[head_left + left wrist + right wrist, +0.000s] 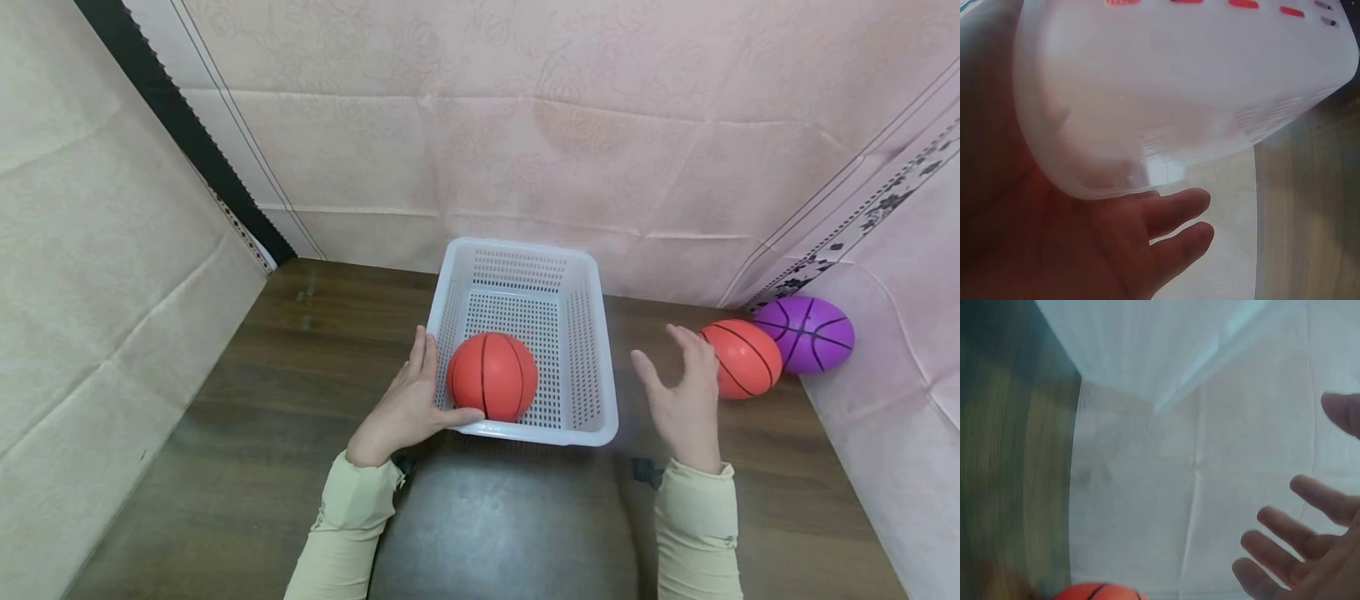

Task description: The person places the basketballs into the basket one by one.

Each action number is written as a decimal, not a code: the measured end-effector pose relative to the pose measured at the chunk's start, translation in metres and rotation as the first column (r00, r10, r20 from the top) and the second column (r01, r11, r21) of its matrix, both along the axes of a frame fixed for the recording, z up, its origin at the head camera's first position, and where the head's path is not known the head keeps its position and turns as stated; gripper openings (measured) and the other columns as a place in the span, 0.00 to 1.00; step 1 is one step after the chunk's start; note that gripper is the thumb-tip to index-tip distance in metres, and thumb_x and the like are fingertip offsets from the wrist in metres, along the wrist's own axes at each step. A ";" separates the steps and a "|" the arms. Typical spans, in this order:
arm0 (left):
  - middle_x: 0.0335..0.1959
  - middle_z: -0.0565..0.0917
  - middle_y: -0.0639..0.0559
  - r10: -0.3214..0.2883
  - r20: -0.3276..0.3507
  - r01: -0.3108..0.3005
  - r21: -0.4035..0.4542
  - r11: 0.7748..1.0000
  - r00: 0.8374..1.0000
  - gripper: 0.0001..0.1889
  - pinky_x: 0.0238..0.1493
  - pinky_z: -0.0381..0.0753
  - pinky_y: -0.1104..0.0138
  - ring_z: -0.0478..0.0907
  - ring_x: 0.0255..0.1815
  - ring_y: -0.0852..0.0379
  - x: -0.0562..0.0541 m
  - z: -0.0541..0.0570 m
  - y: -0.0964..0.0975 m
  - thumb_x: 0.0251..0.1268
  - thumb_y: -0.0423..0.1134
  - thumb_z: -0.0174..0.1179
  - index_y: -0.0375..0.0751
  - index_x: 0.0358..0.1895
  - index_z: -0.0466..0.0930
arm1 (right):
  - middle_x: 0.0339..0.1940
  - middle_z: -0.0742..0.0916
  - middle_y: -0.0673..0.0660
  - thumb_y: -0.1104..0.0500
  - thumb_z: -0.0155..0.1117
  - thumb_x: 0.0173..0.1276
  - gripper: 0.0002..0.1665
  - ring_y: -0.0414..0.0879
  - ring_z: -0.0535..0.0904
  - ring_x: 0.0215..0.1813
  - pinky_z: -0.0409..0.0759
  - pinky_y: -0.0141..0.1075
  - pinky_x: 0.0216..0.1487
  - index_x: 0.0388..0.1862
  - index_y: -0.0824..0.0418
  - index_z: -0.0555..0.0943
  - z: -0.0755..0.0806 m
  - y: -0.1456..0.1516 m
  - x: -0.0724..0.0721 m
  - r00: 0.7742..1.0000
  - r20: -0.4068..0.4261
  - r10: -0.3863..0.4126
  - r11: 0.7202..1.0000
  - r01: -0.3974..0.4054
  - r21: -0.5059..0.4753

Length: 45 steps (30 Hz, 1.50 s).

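My left hand holds the near left corner of a white plastic basket, its thumb along the near rim and its fingers along the left outer side. The basket's wall fills much of the left wrist view. In the basket's near left part lies an orange-red toy basketball. My right hand is over the table between the basket and a second orange-red basketball, fingers spread and nothing in them. That hand also shows bare in the right wrist view.
A purple basketball sits against the second orange-red one, by the cloth on the right. Pale patterned cloth hangs behind and on both sides of the dark wooden table. A dark grey surface lies in front of the basket.
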<state>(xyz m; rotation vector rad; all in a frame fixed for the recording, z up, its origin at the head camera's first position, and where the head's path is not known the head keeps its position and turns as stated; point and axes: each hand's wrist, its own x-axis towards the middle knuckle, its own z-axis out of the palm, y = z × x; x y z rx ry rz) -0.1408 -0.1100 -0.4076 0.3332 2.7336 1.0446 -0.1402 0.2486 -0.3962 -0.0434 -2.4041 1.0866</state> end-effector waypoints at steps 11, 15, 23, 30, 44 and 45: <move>0.79 0.26 0.49 0.003 -0.005 -0.003 0.008 1.000 1.000 0.69 0.64 0.63 0.39 0.40 0.78 0.40 -0.002 -0.001 0.002 0.44 0.67 0.70 0.37 0.78 0.32 | 0.71 0.68 0.60 0.52 0.70 0.63 0.35 0.52 0.57 0.72 0.59 0.56 0.69 0.68 0.59 0.72 -0.002 0.022 -0.001 0.983 -0.078 -0.164 0.986 0.159 -0.058; 0.79 0.26 0.49 0.005 -0.003 -0.005 0.009 1.000 1.000 0.69 0.63 0.63 0.39 0.40 0.77 0.40 -0.003 -0.002 0.002 0.43 0.68 0.70 0.37 0.78 0.32 | 0.75 0.62 0.59 0.50 0.69 0.63 0.38 0.53 0.51 0.74 0.54 0.60 0.70 0.70 0.59 0.68 -0.007 0.029 -0.001 0.979 -0.019 -0.203 0.977 0.202 -0.068; 0.78 0.24 0.51 0.006 0.006 -0.006 0.012 1.000 1.000 0.70 0.64 0.61 0.39 0.39 0.78 0.40 -0.002 -0.003 0.000 0.44 0.68 0.69 0.37 0.78 0.31 | 0.81 0.48 0.56 0.45 0.64 0.66 0.47 0.50 0.33 0.79 0.33 0.66 0.69 0.78 0.55 0.55 -0.014 0.039 -0.002 0.960 0.166 -0.227 0.973 0.232 -0.010; 0.78 0.24 0.51 0.004 0.003 -0.004 0.007 1.000 1.000 0.70 0.64 0.61 0.39 0.39 0.78 0.40 -0.002 -0.004 0.000 0.43 0.70 0.69 0.37 0.78 0.31 | 0.81 0.44 0.58 0.44 0.62 0.67 0.50 0.49 0.27 0.78 0.32 0.66 0.70 0.80 0.57 0.49 -0.022 0.046 -0.005 0.947 0.210 -0.241 0.970 0.240 0.029; 0.78 0.25 0.50 0.001 0.001 -0.001 0.002 1.000 1.000 0.70 0.65 0.59 0.39 0.39 0.78 0.40 -0.001 -0.003 0.000 0.43 0.70 0.68 0.36 0.77 0.31 | 0.79 0.37 0.61 0.42 0.59 0.69 0.53 0.52 0.24 0.78 0.32 0.67 0.69 0.80 0.60 0.44 -0.027 0.054 -0.005 0.929 0.280 -0.244 0.970 0.239 0.051; 0.78 0.25 0.50 0.002 0.002 -0.002 0.002 1.000 1.000 0.70 0.65 0.59 0.39 0.39 0.78 0.40 -0.001 -0.002 0.000 0.43 0.70 0.68 0.36 0.77 0.31 | 0.79 0.37 0.61 0.42 0.59 0.69 0.53 0.52 0.24 0.78 0.32 0.67 0.69 0.80 0.60 0.43 -0.027 0.054 -0.005 0.927 0.285 -0.243 0.970 0.238 0.053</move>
